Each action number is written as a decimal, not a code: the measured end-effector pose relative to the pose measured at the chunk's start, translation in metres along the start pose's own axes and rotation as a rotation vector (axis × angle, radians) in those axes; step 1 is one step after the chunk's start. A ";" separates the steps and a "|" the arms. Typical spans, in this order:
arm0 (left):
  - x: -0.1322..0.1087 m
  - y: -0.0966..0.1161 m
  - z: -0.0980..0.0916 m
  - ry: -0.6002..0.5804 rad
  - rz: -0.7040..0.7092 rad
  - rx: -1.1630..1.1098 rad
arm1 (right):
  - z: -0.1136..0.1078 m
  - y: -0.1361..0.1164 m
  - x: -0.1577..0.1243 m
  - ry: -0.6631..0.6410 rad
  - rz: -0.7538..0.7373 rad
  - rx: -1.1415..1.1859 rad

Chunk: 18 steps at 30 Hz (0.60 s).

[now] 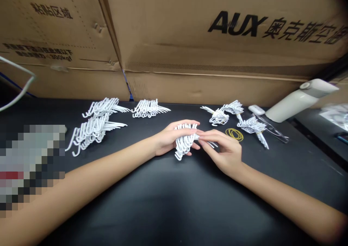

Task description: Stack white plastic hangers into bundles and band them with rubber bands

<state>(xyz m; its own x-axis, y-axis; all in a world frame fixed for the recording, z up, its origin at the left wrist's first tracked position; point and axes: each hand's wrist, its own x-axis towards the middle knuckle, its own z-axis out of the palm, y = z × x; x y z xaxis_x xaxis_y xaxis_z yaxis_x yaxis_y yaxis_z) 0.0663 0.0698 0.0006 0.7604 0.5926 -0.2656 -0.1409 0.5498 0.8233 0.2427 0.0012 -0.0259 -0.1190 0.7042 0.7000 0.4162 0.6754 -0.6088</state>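
Note:
In the middle of the head view, a bundle of white wire hooks (185, 144) is held above the black table, its bent ends toward the lower left. My left hand (171, 137) wraps around this bundle, thumb across the front. At the bundle's right side, my right hand (223, 148) pinches the hooks' straight stems between thumb and fingers. Some stem ends poke out below the right fingers. Just beyond my right hand lie several yellow rubber bands (234, 134). Whether a band sits on the held bundle cannot be seen.
Loose piles of white hooks (92, 130) lie at the left, another pile (146, 109) at back centre. Banded hook bundles (251, 124) sit back right, near glasses (274, 130), a small white case (256, 110) and a tilted white bottle (293, 99). Cardboard boxes (190, 82) wall the back.

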 end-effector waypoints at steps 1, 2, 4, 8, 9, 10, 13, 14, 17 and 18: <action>0.000 0.000 0.000 0.006 -0.001 -0.002 | 0.000 0.000 0.000 -0.004 0.005 0.003; 0.000 0.000 0.000 0.012 0.000 -0.004 | -0.001 0.001 0.000 -0.018 0.009 0.005; 0.001 0.000 -0.001 0.018 0.001 -0.010 | -0.006 0.003 0.002 -0.050 0.028 0.005; 0.001 0.000 -0.003 0.007 0.003 -0.041 | -0.035 0.016 0.020 0.071 0.127 -0.076; 0.001 0.000 -0.004 0.005 0.004 -0.048 | -0.047 0.020 0.027 0.108 0.187 -0.123; 0.001 0.000 -0.004 0.006 0.004 -0.055 | -0.059 0.025 0.032 0.047 0.272 -0.179; 0.001 0.000 -0.003 0.020 0.016 -0.069 | -0.098 0.040 0.043 -0.319 0.474 -0.408; 0.001 0.000 -0.003 0.026 0.019 -0.071 | -0.110 0.045 0.044 -0.440 0.510 -0.507; 0.002 -0.001 -0.003 0.035 0.021 -0.071 | -0.133 0.056 0.039 -0.557 0.501 -0.674; 0.002 -0.001 -0.003 0.036 0.021 -0.070 | -0.137 0.059 0.037 -0.572 0.487 -0.694</action>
<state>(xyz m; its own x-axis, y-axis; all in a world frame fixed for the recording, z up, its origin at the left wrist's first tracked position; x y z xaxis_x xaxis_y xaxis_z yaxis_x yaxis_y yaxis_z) 0.0659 0.0721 -0.0019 0.7336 0.6249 -0.2672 -0.2019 0.5759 0.7922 0.3864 0.0371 0.0155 -0.1341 0.9901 0.0404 0.9431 0.1401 -0.3017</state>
